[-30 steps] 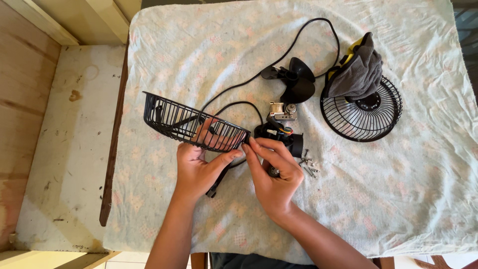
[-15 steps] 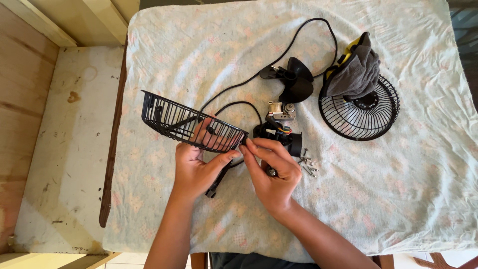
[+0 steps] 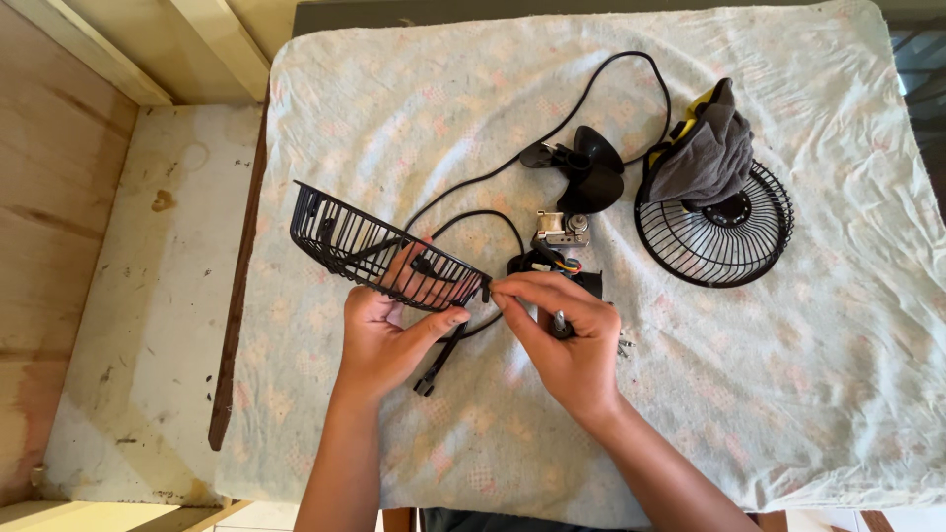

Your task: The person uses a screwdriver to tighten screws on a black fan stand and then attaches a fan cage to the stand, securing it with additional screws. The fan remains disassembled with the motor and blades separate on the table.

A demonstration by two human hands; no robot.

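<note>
**Two hands hold a black wire fan guard over a cloth-covered tabletop**

Seen from above, a person's left hand (image 3: 386,340) grips a black wire fan guard (image 3: 379,253), a shallow basket-shaped grille held tilted on its edge just above the cloth. The left fingers (image 3: 419,271) curl up inside the grille, showing through the wires, while the thumb presses on the lower rim from outside. The right hand (image 3: 562,340) meets the guard at its right end, with thumb and forefinger pinched together on the rim there; the other fingers are folded over a small dark tool whose kind cannot be told.

The guard sits left of centre on the tabletop, which is covered by a pale, faded floral cloth (image 3: 788,394). Just behind the right hand lies the fan's motor unit (image 3: 557,241), metal with coloured wires showing. A black power cord (image 3: 591,94) loops from it toward the far edge. Beyond the motor rests a black fan blade (image 3: 583,169). To the right lies a second black wire guard (image 3: 719,232), flat on the cloth, with a grey rag (image 3: 705,148) draped over its far edge. A few small screws (image 3: 625,346) lie just beside the right hand.
</note>
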